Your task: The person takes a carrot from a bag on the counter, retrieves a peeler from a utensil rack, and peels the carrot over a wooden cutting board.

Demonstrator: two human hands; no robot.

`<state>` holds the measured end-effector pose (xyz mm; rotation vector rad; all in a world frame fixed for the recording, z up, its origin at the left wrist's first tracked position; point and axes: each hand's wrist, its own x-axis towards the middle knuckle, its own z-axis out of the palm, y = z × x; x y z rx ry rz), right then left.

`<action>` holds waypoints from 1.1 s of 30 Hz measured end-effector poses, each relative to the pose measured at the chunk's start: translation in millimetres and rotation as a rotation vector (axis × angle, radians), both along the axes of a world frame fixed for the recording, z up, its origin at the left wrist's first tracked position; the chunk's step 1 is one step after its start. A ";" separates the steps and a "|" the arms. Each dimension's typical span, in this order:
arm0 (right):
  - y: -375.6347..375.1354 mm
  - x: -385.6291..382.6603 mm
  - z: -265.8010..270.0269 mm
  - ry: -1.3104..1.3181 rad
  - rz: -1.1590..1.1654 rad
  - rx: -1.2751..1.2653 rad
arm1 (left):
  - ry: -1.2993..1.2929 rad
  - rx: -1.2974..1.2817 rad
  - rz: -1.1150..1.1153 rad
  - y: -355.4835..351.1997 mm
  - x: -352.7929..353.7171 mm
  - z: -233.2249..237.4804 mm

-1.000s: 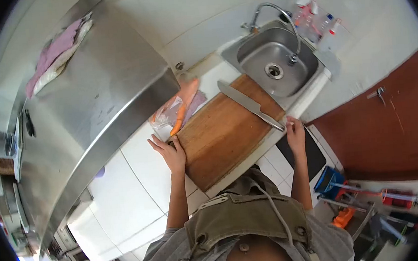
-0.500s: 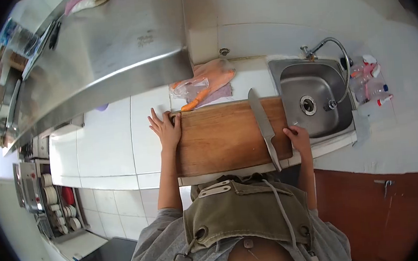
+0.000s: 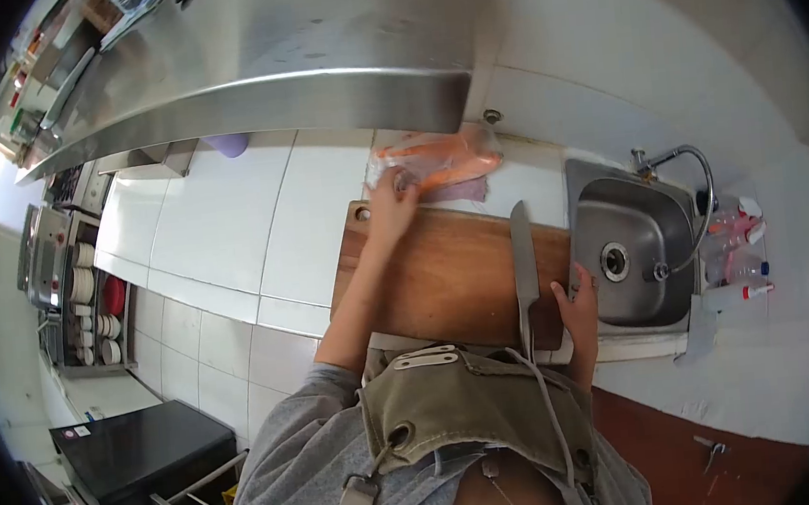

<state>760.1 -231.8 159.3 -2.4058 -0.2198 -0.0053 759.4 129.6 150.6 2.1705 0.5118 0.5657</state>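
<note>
My left hand (image 3: 393, 203) reaches over the far left part of the wooden cutting board (image 3: 444, 268). Its curled fingers pinch the near edge of a clear plastic bag (image 3: 395, 160) with orange carrots (image 3: 460, 171) inside. Beneath the bag lies a mauve cloth (image 3: 465, 190). My right hand (image 3: 578, 307) is beside the board's right edge, thumb and fingers apart, with nothing held. Close to that hand, a large knife (image 3: 524, 266) lies lengthwise across the right part of the board, blade away from me and handle at the near edge.
At the right is a steel sink (image 3: 649, 294) with a curved faucet (image 3: 701, 178). Several plastic bottles (image 3: 741, 247) stand beyond it. A steel hood (image 3: 314, 97) overhangs the white tiled counter (image 3: 229, 225). To the left, a rack (image 3: 92, 309) holds dishes.
My left hand has left the board's far left corner and moved right and forward onto the bag. My right hand has loosened from the board's right side, its fingers spreading. The view has turned.
</note>
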 end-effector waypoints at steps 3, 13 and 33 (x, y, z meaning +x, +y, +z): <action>15.2 9.7 23.1 0.010 -0.002 0.030 | -0.208 -0.150 -0.289 -33.1 18.8 -8.5; 126.0 26.4 60.4 -0.197 0.433 0.257 | -0.138 0.130 -0.527 -97.3 -19.8 -9.6; 124.9 46.0 15.6 0.040 0.532 0.180 | 0.373 0.351 -0.074 -3.1 0.3 -16.1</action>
